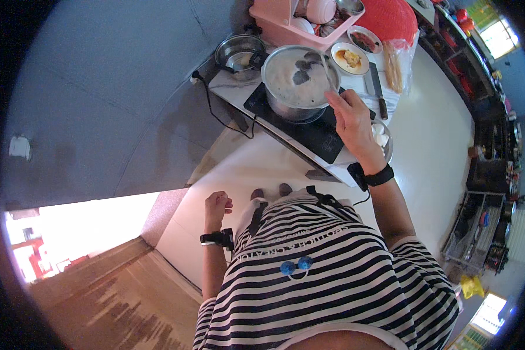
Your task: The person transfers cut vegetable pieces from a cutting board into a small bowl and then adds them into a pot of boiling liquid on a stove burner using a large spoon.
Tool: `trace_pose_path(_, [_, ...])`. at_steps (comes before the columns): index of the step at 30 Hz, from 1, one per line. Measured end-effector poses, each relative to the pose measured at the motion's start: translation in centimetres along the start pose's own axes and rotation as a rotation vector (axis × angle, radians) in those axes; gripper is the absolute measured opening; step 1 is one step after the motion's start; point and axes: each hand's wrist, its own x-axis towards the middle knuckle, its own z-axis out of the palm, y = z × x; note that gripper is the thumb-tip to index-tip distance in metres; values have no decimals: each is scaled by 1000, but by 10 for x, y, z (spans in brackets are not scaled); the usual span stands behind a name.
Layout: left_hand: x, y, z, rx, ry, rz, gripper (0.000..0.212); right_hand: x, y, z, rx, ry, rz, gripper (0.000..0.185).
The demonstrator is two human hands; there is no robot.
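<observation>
My right hand (352, 124) grips a thin, light-coloured utensil (327, 70) at the near right rim of a metal pot (288, 109). Pale, frothy liquid (284, 85) fills this pot, and several dark pieces (304, 72) show at its surface. Under the pot is a black flat cooktop (321, 140). The utensil's lower end is hard to make out in the liquid. My left hand (218, 206) hangs low beside my body, away from the table, its fingers loosely curled and apart with nothing visible in them.
On the marble-patterned table are a lidded pan (240, 52), a plate of food (350, 59), a cleaver (377, 92), a bowl of white pieces (380, 135) and bagged sticks (393, 70). A pink dish rack (284, 30) stands behind. A power cord (214, 111) hangs off the left edge.
</observation>
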Motion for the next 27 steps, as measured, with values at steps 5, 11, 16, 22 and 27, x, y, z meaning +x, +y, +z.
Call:
trace_pose_path(5, [36,9,-37,81,15,7,26,5,-9,-12,5,57,20,34])
trace_pose_path(11, [64,-59,-84,27,78,-204,26,19,-7,-19,243,113,361,24])
trace_pose_path(16, [65,-128,-106,-57,39,-426,27,19,9,-19,558,241,720,22])
trace_pose_path(22, [53,-164,-120,-104,59,-604,24,23,26,-23,648,278,756,24])
trace_pose_path(27, [48,-157,-125,-78,57,-579,24,23,26,-25,681,271,768,25])
